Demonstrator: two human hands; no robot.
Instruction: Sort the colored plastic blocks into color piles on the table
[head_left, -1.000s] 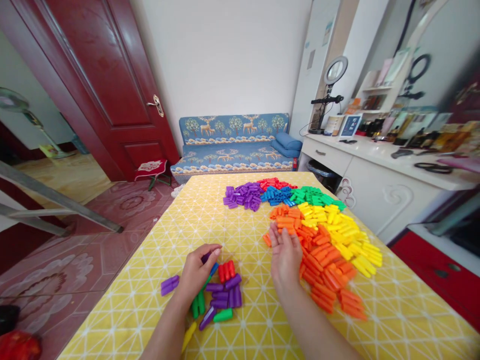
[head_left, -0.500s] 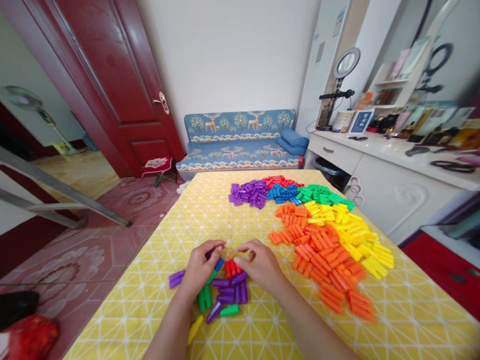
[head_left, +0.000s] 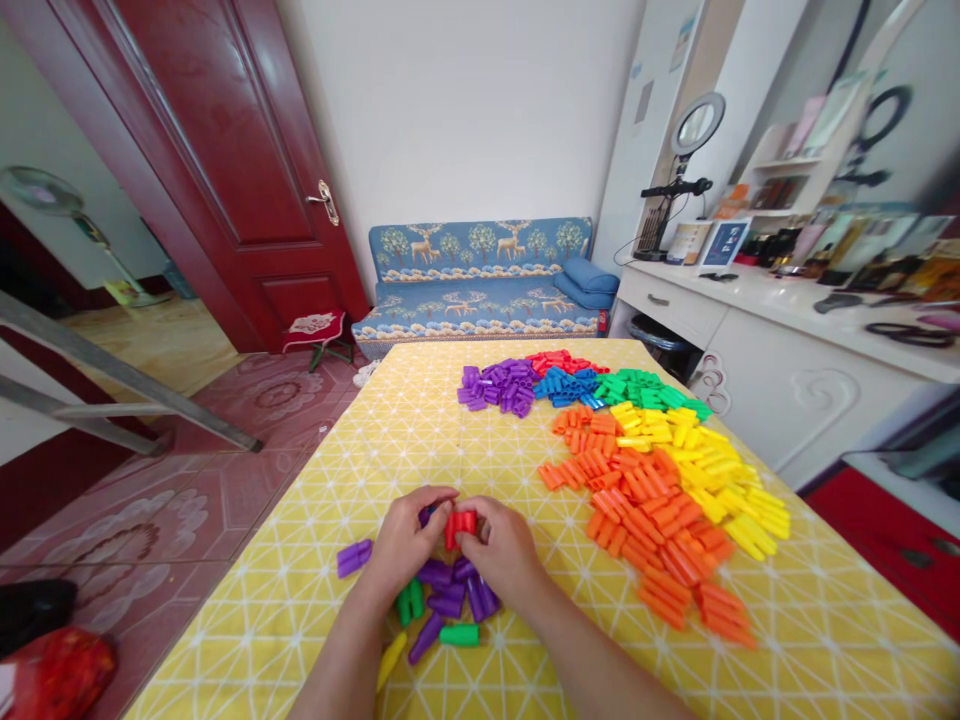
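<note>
A short row of red plastic tubes (head_left: 460,524) is between my hands, just above the near part of the table. My right hand (head_left: 499,550) pinches its right side with thumb and fingers. On the left side, my left hand (head_left: 409,535) has its fingers closed, the thumb tip against the red row. A bit of dark blue or purple shows inside the left fingers; whether it is held I cannot tell. Below the hands lie loose purple tubes (head_left: 448,600), a green tube (head_left: 459,635), a green pair (head_left: 410,603) and a yellow tube (head_left: 391,658).
Orange tubes (head_left: 645,510) and yellow tubes (head_left: 720,470) spread over the table's right side. Farther back are purple (head_left: 499,387), red (head_left: 559,362), blue (head_left: 566,387) and green piles (head_left: 649,390). A purple pair (head_left: 354,558) lies left of my left hand.
My right hand has moved left and closed on the red tubes, which are now lifted and turned between both hands. Some purple tubes beneath have shifted.
</note>
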